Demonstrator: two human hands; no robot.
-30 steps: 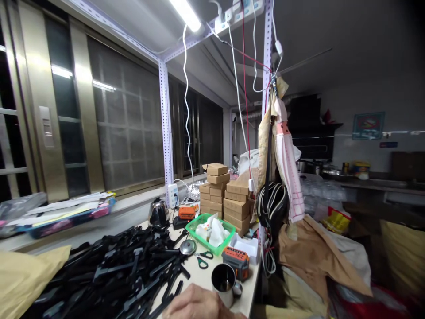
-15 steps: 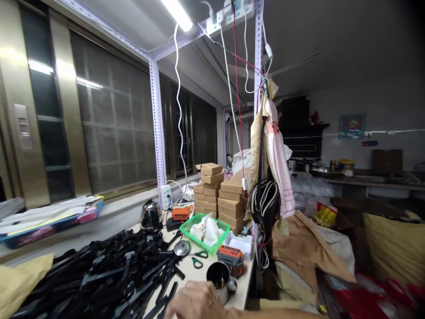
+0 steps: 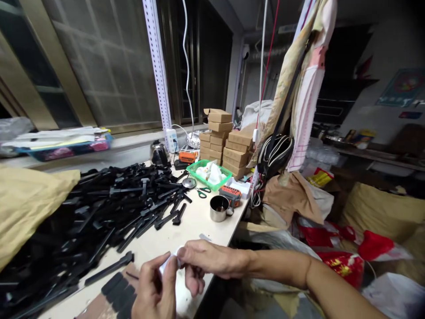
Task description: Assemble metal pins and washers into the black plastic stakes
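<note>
Near the front of the white table [image 3: 195,221], my left hand [image 3: 154,285] pinches a small, pale, shiny white piece [image 3: 165,264] between thumb and fingertips. My right hand [image 3: 209,261] meets it from the right, thumb and forefinger closed on the same piece. What kind of thing it is cannot be made out, since the fingers cover most of it. Left of my hands lies a black plastic bar with a wider end [image 3: 109,268]. Several flat dark strips [image 3: 119,290] rest on a brown sheet [image 3: 96,308] close to my left hand.
A large heap of black plastic parts [image 3: 109,199] covers the table's left. Farther back are a steel mug [image 3: 219,212], an orange-grey battery pack [image 3: 230,195], scissors [image 3: 202,192], a green basket [image 3: 195,173] and stacked cardboard boxes [image 3: 237,153]. Bags [image 3: 345,266] crowd the floor right.
The view has tilted down. My right hand has drawn back from beside the mug toward me. My left hand has come into view, and both hands now meet at the small white piece.
</note>
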